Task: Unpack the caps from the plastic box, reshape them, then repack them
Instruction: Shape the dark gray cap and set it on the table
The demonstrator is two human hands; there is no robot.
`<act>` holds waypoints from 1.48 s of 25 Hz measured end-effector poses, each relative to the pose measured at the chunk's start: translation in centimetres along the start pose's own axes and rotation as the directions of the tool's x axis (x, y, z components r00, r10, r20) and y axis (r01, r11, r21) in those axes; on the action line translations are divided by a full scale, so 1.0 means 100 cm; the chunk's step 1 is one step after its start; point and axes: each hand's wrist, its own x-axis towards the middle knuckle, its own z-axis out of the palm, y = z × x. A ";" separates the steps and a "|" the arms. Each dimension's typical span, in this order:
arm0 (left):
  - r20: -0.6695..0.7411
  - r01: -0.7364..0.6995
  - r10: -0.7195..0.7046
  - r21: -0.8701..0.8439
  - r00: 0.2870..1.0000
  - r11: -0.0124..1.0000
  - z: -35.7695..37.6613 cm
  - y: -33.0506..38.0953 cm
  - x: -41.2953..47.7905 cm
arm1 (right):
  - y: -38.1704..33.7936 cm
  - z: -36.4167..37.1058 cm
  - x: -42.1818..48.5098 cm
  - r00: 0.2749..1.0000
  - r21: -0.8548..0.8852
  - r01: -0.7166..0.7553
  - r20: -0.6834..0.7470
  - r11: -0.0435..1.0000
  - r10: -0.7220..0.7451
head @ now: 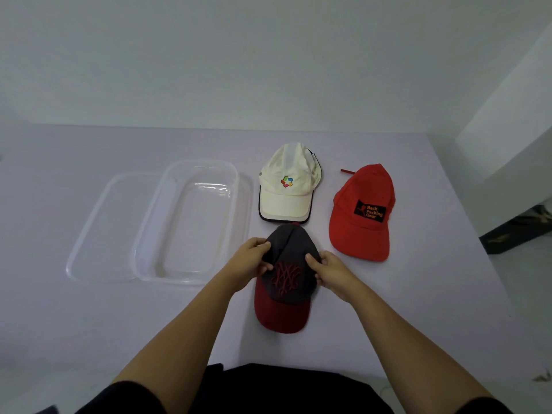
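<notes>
Nearest to the person, the grey cap [291, 264] with a dark red brim lies on the table [89, 324], its brim pointing toward the body. Both hands are on its crown. The left hand [254, 259] pinches the left side of the crown between thumb and fingers, and the right hand [327, 268] pinches the right side in the same way. Each hand is closed on cloth, not on the brim.

The cap looks light and soft. The crown is thin fabric that folds easily, so it probably gives way under the fingers and needs to be pushed out from inside or pulled at the side seams to get its round form back. The brim seems stiffer and should keep its curve; it is likely the better place to hold when the cap is lifted or carried. Nothing here looks fragile or slippery.

Just behind the grey cap lies the white cap [286, 186], its brim almost touching the grey crown. To the right, a little apart, is the red cap [363, 210] with a black patch. To the left stands the clear plastic box [191, 222], with no cap inside, and it rests partly over its lid [98, 228]. So all three caps are out, and none is repacked yet.
</notes>
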 end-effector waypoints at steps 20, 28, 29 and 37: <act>0.059 0.010 -0.013 0.046 0.998 0.999 0.002 0.009 0.000 | -0.011 -0.007 -0.001 0.998 0.133 0.000 -0.054 0.991 0.008; -0.085 -0.051 0.070 0.217 0.994 0.975 -0.008 -0.008 0.004 | -0.012 -0.012 0.005 0.997 -0.233 0.042 -0.060 0.972 -0.057; -0.093 -0.053 0.075 0.215 0.993 0.975 -0.008 -0.010 0.003 | -0.013 -0.012 0.005 0.996 -0.273 0.047 -0.063 0.961 -0.067; -0.060 -0.028 0.036 0.124 0.998 0.992 -0.006 0.000 -0.001 | -0.004 -0.006 0.001 0.995 -0.318 0.041 -0.077 0.947 -0.069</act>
